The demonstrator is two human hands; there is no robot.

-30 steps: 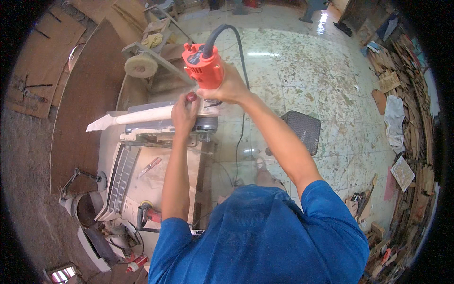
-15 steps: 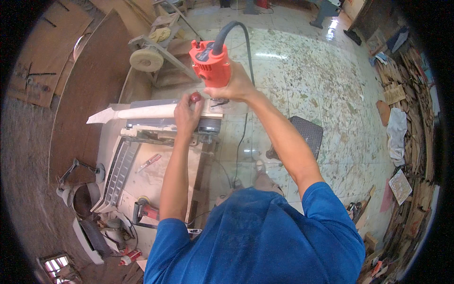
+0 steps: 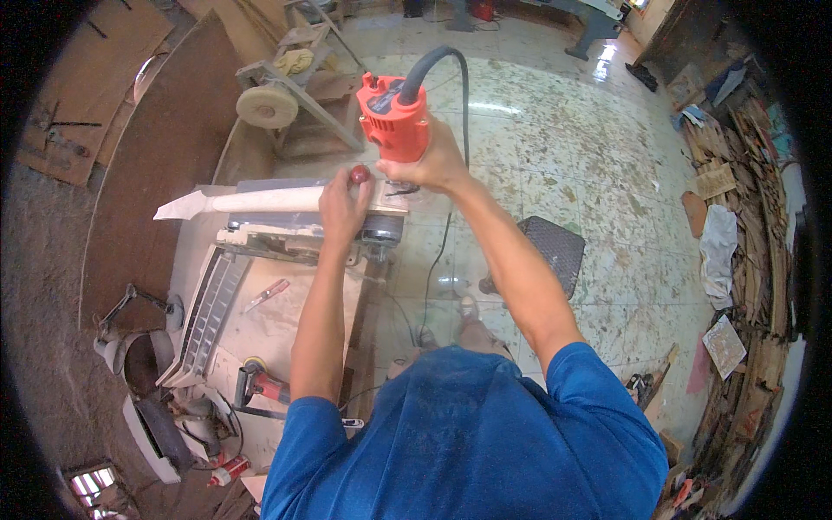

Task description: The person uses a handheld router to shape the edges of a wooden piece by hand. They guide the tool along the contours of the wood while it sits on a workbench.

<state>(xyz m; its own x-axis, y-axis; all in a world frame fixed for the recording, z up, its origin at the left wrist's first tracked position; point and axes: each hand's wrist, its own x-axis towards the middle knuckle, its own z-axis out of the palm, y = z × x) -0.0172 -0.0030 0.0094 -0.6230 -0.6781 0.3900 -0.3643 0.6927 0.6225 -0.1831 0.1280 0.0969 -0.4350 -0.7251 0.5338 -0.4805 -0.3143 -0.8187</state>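
My right hand (image 3: 429, 165) is wrapped round an orange corded router (image 3: 394, 128), held upright over the right end of a pale shaped wooden piece (image 3: 260, 199). My left hand (image 3: 345, 201) grips a round red knob (image 3: 359, 174) at the router's lower left. The wooden piece, long with an angled left tip, lies across a grey belt machine (image 3: 381, 227) with a roller at its right. Below it, a cutter knife (image 3: 267, 295) and a red power tool (image 3: 269, 386) lie on a pale board (image 3: 295, 282). The router's base is partly hidden by my hands.
A wooden stand with a pale buffing wheel (image 3: 266, 107) is at back left, beside a large brown panel (image 3: 134, 173). A dark mat (image 3: 550, 256) lies on the tiled floor (image 3: 607, 156). Scrap wood (image 3: 745, 364) is piled along the right. The router's cord (image 3: 466, 104) trails down to the floor.
The view has shifted a little, and router and hands appear slightly further right than a second ago. Both hands keep the same hold; the wooden piece still lies across the machine.
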